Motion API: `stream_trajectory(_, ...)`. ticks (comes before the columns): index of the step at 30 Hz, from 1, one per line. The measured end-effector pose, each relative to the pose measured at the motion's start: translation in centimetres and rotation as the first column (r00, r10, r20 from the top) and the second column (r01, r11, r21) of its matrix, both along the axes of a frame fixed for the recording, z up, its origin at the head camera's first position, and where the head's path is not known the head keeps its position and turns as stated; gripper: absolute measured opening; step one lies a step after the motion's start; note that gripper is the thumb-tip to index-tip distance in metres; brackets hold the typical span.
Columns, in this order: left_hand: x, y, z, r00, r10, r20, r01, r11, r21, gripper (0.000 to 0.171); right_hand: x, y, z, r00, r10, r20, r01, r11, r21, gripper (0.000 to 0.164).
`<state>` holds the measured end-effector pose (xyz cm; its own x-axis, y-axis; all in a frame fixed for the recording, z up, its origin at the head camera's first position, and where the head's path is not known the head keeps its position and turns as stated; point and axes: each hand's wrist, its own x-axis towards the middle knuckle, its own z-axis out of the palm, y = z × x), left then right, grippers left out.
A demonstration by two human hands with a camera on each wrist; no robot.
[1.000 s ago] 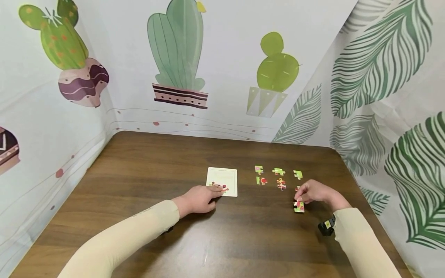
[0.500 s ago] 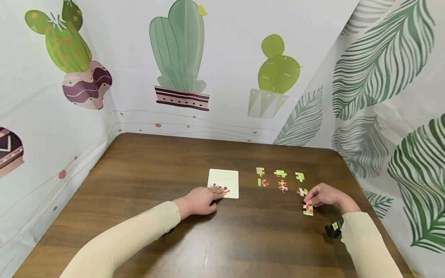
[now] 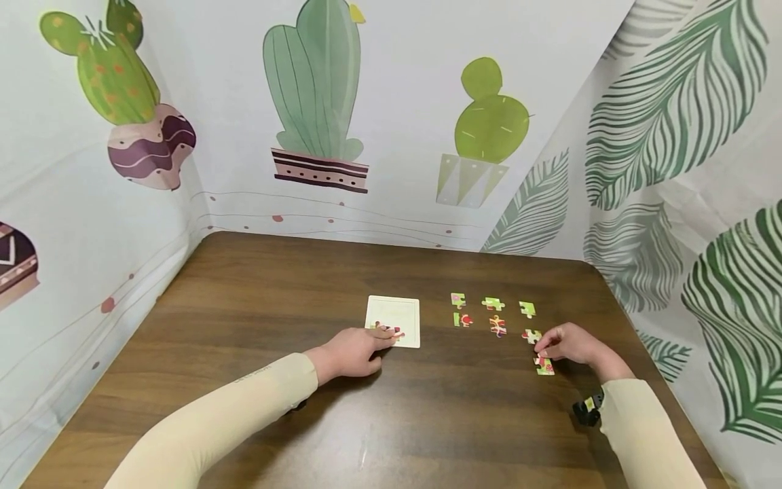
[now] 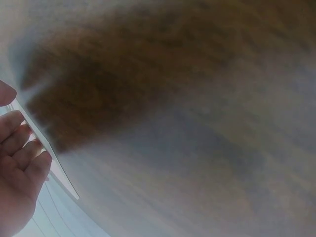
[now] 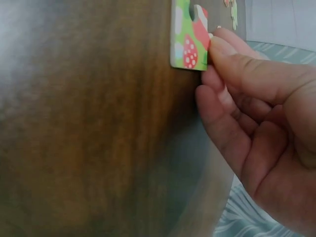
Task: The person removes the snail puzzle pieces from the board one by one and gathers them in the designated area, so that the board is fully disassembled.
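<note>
My left hand [image 3: 353, 351] lies at the lower left of a small cream puzzle tray [image 3: 408, 314], its extended fingers over several red and green jigsaw pieces [image 3: 380, 326] inside. Those fingers partly hide them. In the left wrist view, the left hand [image 4: 22, 163] reaches over the tray's pale edge [image 4: 64, 180]. My right hand [image 3: 569, 343], farther right, pinches the edge of a green jigsaw piece [image 3: 544, 367] between thumb and finger. The right wrist view shows this piece [image 5: 190, 42] with a red, white-dotted shape, against the tabletop, at the thumb tip of the right hand [image 5: 261, 108].
Several loose jigsaw pieces lie in spaced rows right of the tray, among them a green one [image 3: 527, 309] and a red-orange one [image 3: 497, 326]. One piece [image 3: 531, 336] lies just beyond the right fingertips. The brown wooden table [image 3: 293, 272] meets a patterned cloth wall [image 3: 397, 136] behind.
My right hand has shifted rightward with the pinched jigsaw piece, bringing it below the piece at the right end of the row. The left hand stays on the tray.
</note>
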<state>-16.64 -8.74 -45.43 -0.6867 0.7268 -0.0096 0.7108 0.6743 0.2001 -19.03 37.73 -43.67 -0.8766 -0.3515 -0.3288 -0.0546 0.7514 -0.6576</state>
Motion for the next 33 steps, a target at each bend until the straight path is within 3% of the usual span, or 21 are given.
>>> stream_trajectory(11, -0.1, 0.1, 0.2, 0.999, 0.015, 0.038, -0.014, 1.000, -0.028, 0.053, 0.9, 0.1, -0.5, 0.998, -0.051, -0.040, 0.051, 0.999, 0.013, 0.014)
stream_trajectory(19, -0.3, -0.1, 0.1, 0.999, 0.013, 0.033, -0.013, 1.000, 0.012, 0.051, 1.3, -0.3, -0.4, 0.997, -0.080, 0.006, 0.080, 0.996, -0.049, 0.017)
stream_trajectory(26, -0.2, -0.1, 0.3, 0.998, 0.024, 0.060, -0.023, 1.000, -0.014, 0.055, 1.4, -0.4, -0.2, 0.996, -0.094, 0.008, 0.095, 0.995, -0.043, 0.016)
stream_trajectory(33, -0.2, 0.0, 0.5, 1.000, -0.010, 0.001, 0.010, 1.000, -0.021, 0.050, 1.2, -0.2, -0.1, 0.996, -0.087, 0.036, 0.089, 0.994, -0.057, 0.019)
